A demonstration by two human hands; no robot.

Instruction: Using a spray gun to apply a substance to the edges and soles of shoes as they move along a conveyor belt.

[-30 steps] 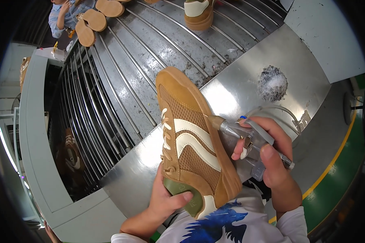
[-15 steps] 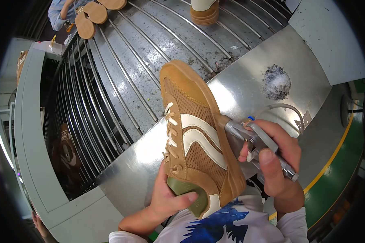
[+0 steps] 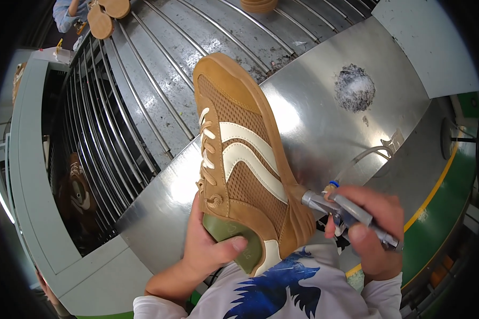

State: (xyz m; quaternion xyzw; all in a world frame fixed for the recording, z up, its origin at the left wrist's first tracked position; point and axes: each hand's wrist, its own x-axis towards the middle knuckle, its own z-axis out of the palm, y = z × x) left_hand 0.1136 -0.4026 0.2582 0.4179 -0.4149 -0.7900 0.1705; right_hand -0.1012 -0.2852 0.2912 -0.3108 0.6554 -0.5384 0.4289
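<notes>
A brown sneaker (image 3: pixel 238 143) with mesh panels, cream wavy stripes and laces lies on its side across the middle, toe pointing away. A green shoe last (image 3: pixel 234 239) fills its collar. My left hand (image 3: pixel 210 247) is closed round the last, thumb on top, holding up the shoe. In my right hand (image 3: pixel 375 223) is a silver hose-fed hand tool (image 3: pixel 351 210) with a blue ring at its fitting. Its tip meets, or comes very near, the sole edge (image 3: pixel 290 183) toward the heel; exact contact I cannot tell.
Beyond the metal ledge (image 3: pixel 324 122), which has a dark residue patch (image 3: pixel 355 89), runs a conveyor of metal rods (image 3: pixel 170 106). More shoes (image 3: pixel 101 20) sit on it, near a person's sleeve (image 3: pixel 66 16). A thin hose (image 3: pixel 364 153) trails from the tool. Another shoe (image 3: pixel 81 191) shows in the dark opening at left.
My right hand and the tool have moved lower, and the tip has slid along the sole edge toward the heel. The shoe appears slightly further left and higher as the whole view shifts.
</notes>
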